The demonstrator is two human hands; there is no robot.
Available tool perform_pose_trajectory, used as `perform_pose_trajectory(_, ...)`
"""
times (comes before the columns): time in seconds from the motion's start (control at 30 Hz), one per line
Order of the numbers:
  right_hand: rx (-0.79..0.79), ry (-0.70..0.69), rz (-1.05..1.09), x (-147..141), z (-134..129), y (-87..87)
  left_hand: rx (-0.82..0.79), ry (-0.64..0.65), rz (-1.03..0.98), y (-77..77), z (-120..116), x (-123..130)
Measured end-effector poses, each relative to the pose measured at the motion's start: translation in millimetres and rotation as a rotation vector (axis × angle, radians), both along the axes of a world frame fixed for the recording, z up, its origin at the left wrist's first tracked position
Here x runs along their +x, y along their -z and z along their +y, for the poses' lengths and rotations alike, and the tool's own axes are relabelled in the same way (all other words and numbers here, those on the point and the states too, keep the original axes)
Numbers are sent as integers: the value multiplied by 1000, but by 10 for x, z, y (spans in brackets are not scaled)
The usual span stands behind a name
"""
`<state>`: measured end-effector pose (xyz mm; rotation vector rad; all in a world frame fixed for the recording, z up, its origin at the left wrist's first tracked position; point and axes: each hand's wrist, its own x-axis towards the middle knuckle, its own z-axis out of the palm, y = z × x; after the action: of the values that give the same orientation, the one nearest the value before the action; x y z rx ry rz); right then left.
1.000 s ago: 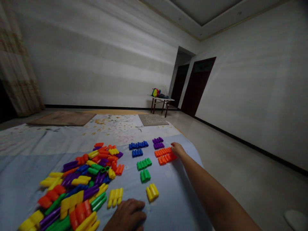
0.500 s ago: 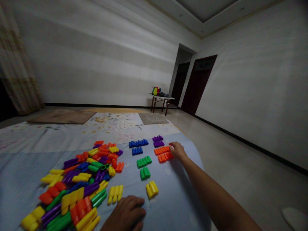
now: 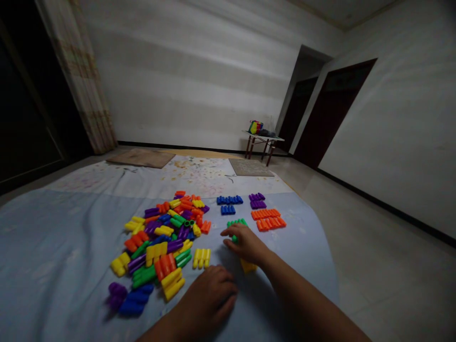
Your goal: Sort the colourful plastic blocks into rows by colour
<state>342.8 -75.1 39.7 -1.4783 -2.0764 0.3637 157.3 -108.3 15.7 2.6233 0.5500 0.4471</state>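
Observation:
My right hand is above the green block pieces, fingers stretched to the left and thumb apart. A bit of green shows between thumb and fingers; I cannot tell if they touch it. A yellow piece is partly hidden under the right wrist. My left hand rests on the cloth, fingers loosely bent and holding nothing visible. Just beyond it lies another yellow piece. To its left spreads a mixed pile of tube-shaped plastic building blocks. Orange blocks lie in two rows past my right hand.
Blue blocks and purple blocks lie in short rows farther back. A blue and floral cloth covers the table. Two flat boards, one brown and one greyish, lie at the far edge. A small side table stands behind.
My right hand has moved from the orange rows left and nearer, to the green pieces. The left hand stays low on the cloth. The view has turned left.

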Motion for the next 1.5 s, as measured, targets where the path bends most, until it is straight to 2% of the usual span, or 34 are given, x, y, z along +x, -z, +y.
perform_pose_trajectory(0.1, -17, -49, -38, -129, 5, -3, 0, 5, 39, 12, 5, 10)
perform_pose_trajectory(0.2, 8, 3, -78, -45, 55, 23, -8, 5, 57, 27, 32, 19)
perform_pose_trajectory(0.27, 56, 129, -88, 142, 99, 42, -13, 9, 62, 35, 53, 22)
perform_pose_trajectory(0.43, 124, 630, -157, 815, 139, 118, -6, 24, 60, 42, 65, 24)
perform_pose_trajectory(0.53, 71, 775, -219, 1078, 108, 212, -3, 17, 57, 47, 69, 32)
perform_pose_trajectory(0.67, -17, 800, -288, 1143, 68, 349, 1, 13, 41, 53, 91, 33)
perform_pose_trajectory(0.8, -63, 808, -294, 1094, 46, 408, 11, 12, 7, 62, 101, 15)
perform_pose_trajectory(1.2, -106, 776, -284, 1094, -89, 343, 13, 16, -17, 27, 101, 25)
perform_pose_trajectory(1.5, -67, 771, -291, 1100, -150, 347, -20, -5, 26, -26, 39, 9)
